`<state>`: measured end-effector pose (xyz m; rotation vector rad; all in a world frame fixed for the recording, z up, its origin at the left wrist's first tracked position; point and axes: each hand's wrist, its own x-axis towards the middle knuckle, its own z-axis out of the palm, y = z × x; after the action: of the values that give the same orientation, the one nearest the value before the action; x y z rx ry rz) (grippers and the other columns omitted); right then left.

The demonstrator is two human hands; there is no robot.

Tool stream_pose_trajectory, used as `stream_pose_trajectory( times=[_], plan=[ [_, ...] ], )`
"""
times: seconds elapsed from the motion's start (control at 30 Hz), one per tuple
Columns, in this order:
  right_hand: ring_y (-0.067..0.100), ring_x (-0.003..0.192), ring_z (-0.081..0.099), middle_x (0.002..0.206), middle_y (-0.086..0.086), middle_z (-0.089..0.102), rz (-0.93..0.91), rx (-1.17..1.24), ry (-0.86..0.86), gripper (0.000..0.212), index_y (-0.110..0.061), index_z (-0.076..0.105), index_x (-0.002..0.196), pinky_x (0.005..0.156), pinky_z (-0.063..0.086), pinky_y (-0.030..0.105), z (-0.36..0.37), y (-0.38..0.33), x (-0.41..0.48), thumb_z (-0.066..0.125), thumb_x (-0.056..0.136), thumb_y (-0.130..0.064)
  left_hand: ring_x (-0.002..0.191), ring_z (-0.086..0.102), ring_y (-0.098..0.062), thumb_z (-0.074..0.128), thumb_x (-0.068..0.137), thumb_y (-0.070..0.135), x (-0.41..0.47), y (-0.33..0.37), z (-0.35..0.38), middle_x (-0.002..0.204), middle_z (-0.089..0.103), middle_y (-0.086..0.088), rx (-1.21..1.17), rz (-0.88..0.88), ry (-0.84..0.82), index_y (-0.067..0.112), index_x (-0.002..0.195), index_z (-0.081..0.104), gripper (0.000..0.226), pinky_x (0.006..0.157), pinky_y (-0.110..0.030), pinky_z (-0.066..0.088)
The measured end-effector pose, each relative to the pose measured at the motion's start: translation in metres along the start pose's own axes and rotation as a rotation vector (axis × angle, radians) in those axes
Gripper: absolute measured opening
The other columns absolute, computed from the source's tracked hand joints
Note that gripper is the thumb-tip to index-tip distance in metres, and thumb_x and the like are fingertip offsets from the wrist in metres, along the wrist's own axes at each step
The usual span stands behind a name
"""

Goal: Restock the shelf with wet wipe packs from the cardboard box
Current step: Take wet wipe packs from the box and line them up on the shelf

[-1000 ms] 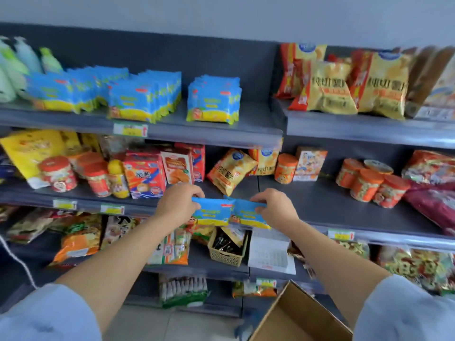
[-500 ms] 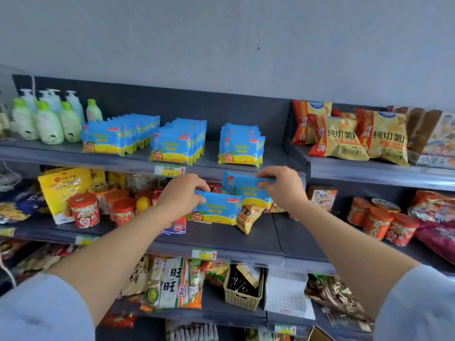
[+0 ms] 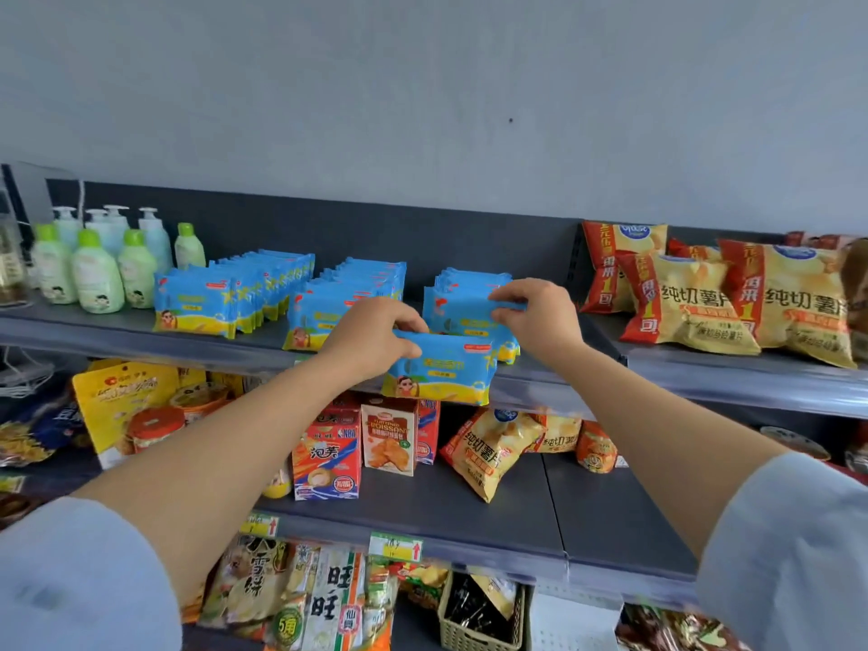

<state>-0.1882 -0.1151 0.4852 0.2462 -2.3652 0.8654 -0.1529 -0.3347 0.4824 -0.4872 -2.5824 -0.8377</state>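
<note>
Fingers of the left hand (image 3: pixel 371 343) curled round a pack (image 3: pixel 444 373) at the shelf (image 3: pixel 117 328) edge; right hand (image 3: pixel 540 317) fingers pinched a second pack (image 3: pixel 462 306) above the shelf.

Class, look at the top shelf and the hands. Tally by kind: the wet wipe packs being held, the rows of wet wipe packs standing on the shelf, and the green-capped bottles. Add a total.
Held wet wipe packs: 2
Rows of wet wipe packs: 3
Green-capped bottles: 4
Total: 9
</note>
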Motion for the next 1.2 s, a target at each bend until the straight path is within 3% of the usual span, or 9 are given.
stream_pose_trajectory(
  times=[0.17,0.27,0.43,0.63,0.77,0.97,1.2],
  plan=[
    [0.014,0.104,0.061,0.111,-0.002,0.069,0.024,0.006,-0.054,0.022,-0.018,0.073,0.104,0.084,0.044,0.022,0.009,0.022,0.035,0.069,0.084,-0.010,0.095,0.056,-0.010,0.076,0.078,0.013,0.033,0.002,0.004,0.092,0.060,0.012,0.021,-0.018,0.012,0.020,0.101,0.073,0.024,0.084,-0.027,0.043],
    [0.015,0.108,0.060,0.116,0.000,0.068,0.024,-0.015,-0.106,0.034,-0.014,0.073,0.107,0.087,0.043,0.020,0.011,0.030,0.043,0.056,0.083,0.003,0.098,0.057,-0.011,0.077,0.077,0.013,0.049,0.003,0.006,0.096,0.062,0.011,0.012,-0.036,0.035,0.022,0.099,0.073,0.024,0.088,-0.031,0.046],
    [0.011,0.064,0.053,0.120,0.007,0.065,0.020,-0.050,-0.186,0.047,-0.012,0.067,0.120,0.057,0.042,0.021,0.021,0.044,0.053,0.046,0.082,0.006,0.098,0.057,-0.010,0.078,0.077,0.013,0.070,0.004,0.014,0.104,0.066,0.008,-0.018,-0.061,0.062,0.022,0.103,0.072,0.028,0.084,-0.026,0.043],
    [0.016,0.089,0.061,0.105,0.004,0.069,0.028,0.018,-0.180,0.045,-0.013,0.065,0.122,0.074,0.048,0.026,0.026,0.061,0.056,0.054,0.081,0.003,0.094,0.052,-0.006,0.075,0.079,0.010,0.085,0.004,0.023,0.105,0.063,0.008,-0.026,-0.057,0.038,0.016,0.108,0.071,0.030,0.082,-0.021,0.037],
    [0.016,0.088,0.062,0.104,0.002,0.066,0.061,0.099,-0.197,0.036,-0.016,0.066,0.109,0.075,0.049,0.022,0.019,0.068,0.053,0.067,0.077,0.000,0.097,0.056,-0.009,0.076,0.079,0.009,0.095,0.001,0.031,0.110,0.066,0.004,-0.028,-0.058,-0.005,0.016,0.107,0.071,0.030,0.082,-0.022,0.039],
    [0.018,0.090,0.065,0.107,0.003,0.065,0.087,0.102,-0.228,0.032,-0.013,0.064,0.105,0.080,0.055,0.030,0.016,0.071,0.049,0.067,0.078,0.003,0.105,0.056,-0.011,0.076,0.079,0.010,0.102,-0.009,0.046,0.119,0.063,0.003,-0.032,-0.084,-0.040,0.018,0.109,0.070,0.031,0.086,-0.023,0.039],
    [0.017,0.089,0.062,0.099,0.000,0.065,0.161,0.127,-0.101,0.022,-0.020,0.064,0.102,0.078,0.056,0.033,0.018,0.064,0.046,0.058,0.086,-0.005,0.110,0.048,-0.010,0.081,0.073,0.016,0.096,-0.015,0.063,0.124,0.048,0.002,0.086,0.005,-0.066,0.019,0.124,0.050,0.059,0.086,-0.023,0.039]
  ],
)
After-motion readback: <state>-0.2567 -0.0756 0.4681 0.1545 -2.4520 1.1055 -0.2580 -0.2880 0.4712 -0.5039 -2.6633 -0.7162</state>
